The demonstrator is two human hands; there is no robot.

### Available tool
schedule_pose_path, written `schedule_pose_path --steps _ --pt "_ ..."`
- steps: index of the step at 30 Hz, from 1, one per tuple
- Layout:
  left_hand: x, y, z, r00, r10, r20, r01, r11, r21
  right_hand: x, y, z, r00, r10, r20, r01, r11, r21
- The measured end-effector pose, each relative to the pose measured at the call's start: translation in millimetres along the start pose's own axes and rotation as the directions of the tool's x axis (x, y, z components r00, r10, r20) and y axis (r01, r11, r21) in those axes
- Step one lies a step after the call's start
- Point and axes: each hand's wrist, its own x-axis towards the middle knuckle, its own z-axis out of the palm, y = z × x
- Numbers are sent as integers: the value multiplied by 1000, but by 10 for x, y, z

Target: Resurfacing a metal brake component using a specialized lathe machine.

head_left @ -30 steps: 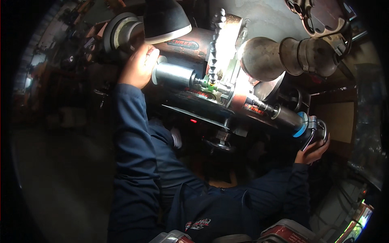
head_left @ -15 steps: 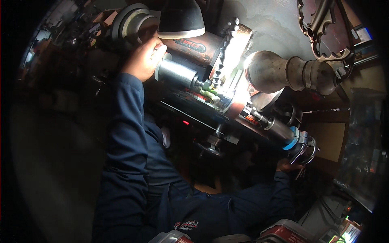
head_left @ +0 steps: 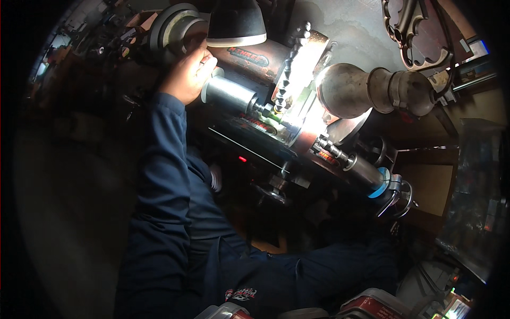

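My left hand [head_left: 187, 76] is closed at the left end of a bench machine, just beside a bright silver cylinder [head_left: 229, 94]. Its fingertips curl over the far side, so what they grip is hidden. A thin shaft runs from the cylinder toward a brightly lit work area [head_left: 297, 125] under a segmented coolant hose [head_left: 287, 74]. On the right, a dark cylinder [head_left: 365, 173] with a blue ring [head_left: 380, 183] ends in a curved metal handle [head_left: 405, 199]. My right arm is lost in the dark below it, and no right hand shows.
A black lamp [head_left: 236, 24] hangs over the machine near my left hand. A bulbous metal housing [head_left: 345, 90] stands behind the work area. Below the front edge sits a handwheel [head_left: 271, 194]. Clear-lidded plastic boxes [head_left: 372, 305] lie at the bottom.
My right hand, earlier by the curved handle at the right end, has dropped out of sight. My left hand stays at the silver cylinder. The view has shifted slightly.
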Motion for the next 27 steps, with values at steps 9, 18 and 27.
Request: schedule_pose_path --steps 9,18,27 --pt "-20 -19 -4 999 8 -34 -9 1000 -13 31 -27 -13 1000 17 21 -17 1000 -10" --pt "-40 -43 1 997 -81 10 81 983 -166 -26 -123 -135 997 61 46 -60 997 -38" --pt "-6 77 -12 999 -51 1 51 997 -60 146 -264 -241 996 58 65 -54 996 -65"
